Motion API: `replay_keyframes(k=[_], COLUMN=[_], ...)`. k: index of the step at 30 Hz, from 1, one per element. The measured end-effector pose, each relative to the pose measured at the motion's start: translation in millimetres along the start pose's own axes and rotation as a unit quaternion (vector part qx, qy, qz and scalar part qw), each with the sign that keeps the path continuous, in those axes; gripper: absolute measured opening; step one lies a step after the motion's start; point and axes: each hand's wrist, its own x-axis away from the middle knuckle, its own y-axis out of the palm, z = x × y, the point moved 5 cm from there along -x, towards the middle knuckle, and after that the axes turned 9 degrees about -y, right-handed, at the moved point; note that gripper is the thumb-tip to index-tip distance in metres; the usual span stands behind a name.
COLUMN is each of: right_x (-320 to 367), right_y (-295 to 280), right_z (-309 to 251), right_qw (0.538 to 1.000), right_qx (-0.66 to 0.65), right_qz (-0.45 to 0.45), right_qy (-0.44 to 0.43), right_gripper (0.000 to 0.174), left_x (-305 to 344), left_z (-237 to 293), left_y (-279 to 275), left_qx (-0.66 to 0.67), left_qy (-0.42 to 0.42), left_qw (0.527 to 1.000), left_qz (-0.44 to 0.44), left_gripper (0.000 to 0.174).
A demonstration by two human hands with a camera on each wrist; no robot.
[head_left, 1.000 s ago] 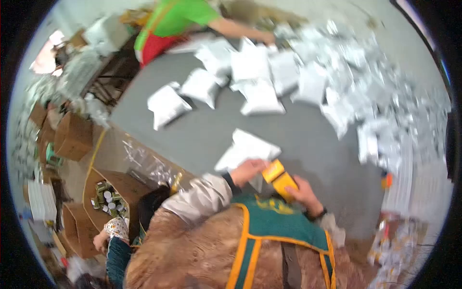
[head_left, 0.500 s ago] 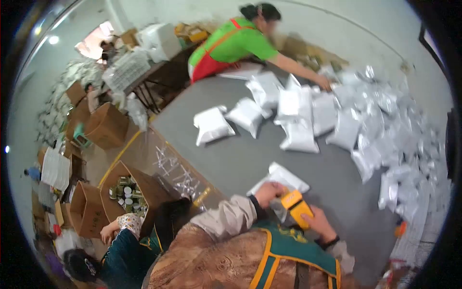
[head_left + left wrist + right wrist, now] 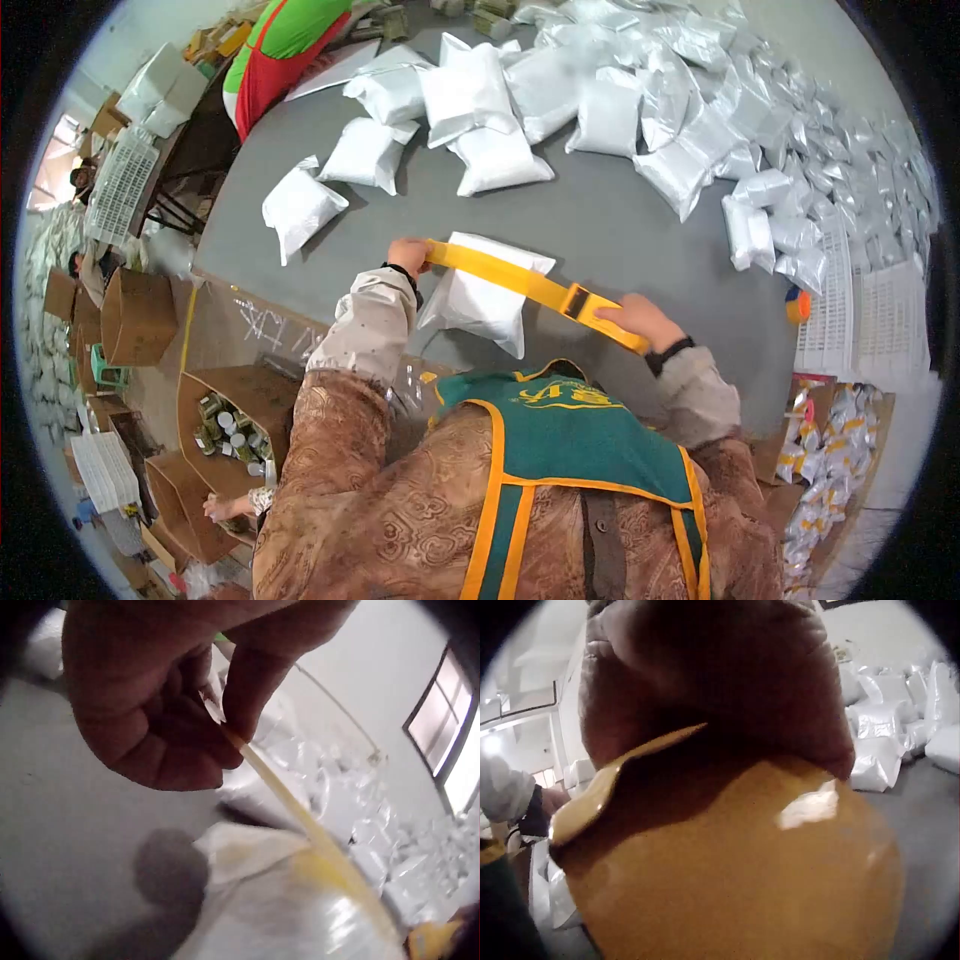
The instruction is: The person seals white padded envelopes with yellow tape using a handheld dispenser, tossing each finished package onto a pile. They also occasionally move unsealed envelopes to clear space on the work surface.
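A white package [image 3: 485, 300] lies on the grey table in front of the person. Above it a strip of yellow tape [image 3: 492, 268] is stretched from hand to hand. The left hand [image 3: 408, 256] pinches the strip's free end; in the left wrist view, thumb and fingertips of the left hand [image 3: 187, 705] meet on the tape's end. The right hand [image 3: 643, 320] grips the yellow tape dispenser [image 3: 588, 306] on the right of the package. The right wrist view has the dispenser's yellow surface [image 3: 735, 862] below the right hand [image 3: 720, 682].
Several white packages [image 3: 495, 160] lie across the table's far side, with a large pile of silvery ones [image 3: 780, 115] at the right. A cardboard box of jars [image 3: 250, 385] stands at the left. Someone in green and red [image 3: 285, 50] is at the far left edge.
The hands have moved apart, the left hand drawing a long strip of tape out from the dispenser over the package. The head view has shifted, and the person in green is now mostly out of view.
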Motion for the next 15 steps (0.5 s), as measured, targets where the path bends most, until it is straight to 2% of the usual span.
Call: replay_keyframes(k=[3,4,6,7,9,12,13,15], right_x=[-27.6,-36.8,-34.6,-31.9,-37.4,-40.7,-42.1,-40.6], right_y=[22.6,22.7,12.0,9.1,9.3,2.1,4.8,10.1], right_z=[-19.0,-27.8,-62.4,-71.5,-69.9,-71.2,-69.3,-68.4], right_qw=[0.999,0.997,0.996,0.994,0.994,0.993,0.993,0.995], right_qx=[0.042,0.061,0.077,0.086,0.084,0.097,0.094,0.087], right_qz=[0.004,0.011,-0.030,-0.054,-0.059,-0.053,-0.047,-0.038], right_qy=[0.033,0.036,0.037,0.039,0.045,0.045,0.046,0.036], right_gripper=[0.065,0.064,0.061,0.060,0.058,0.059,0.059,0.059], left_x=[-26.5,-20.4,12.8,39.3,-0.7,31.2,88.8,67.2], left_z=[-36.4,-32.9,-23.0,-7.0,-21.5,-29.9,-4.8,-35.0], left_y=[28.7,36.2,57.5,60.8,55.5,76.9,82.6,74.0], left_qx=[-0.142,-0.231,-0.399,-0.492,-0.432,-0.367,-0.340,-0.300], left_qy=[-0.016,0.014,0.066,0.106,0.091,0.042,0.085,0.077], left_qw=[0.988,0.973,0.900,0.843,0.897,0.927,0.932,0.949], left_qz=[-0.055,0.017,0.161,0.189,0.032,-0.062,-0.088,-0.065], left_gripper=[0.037,0.048,0.072,0.065,0.063,0.067,0.074,0.073])
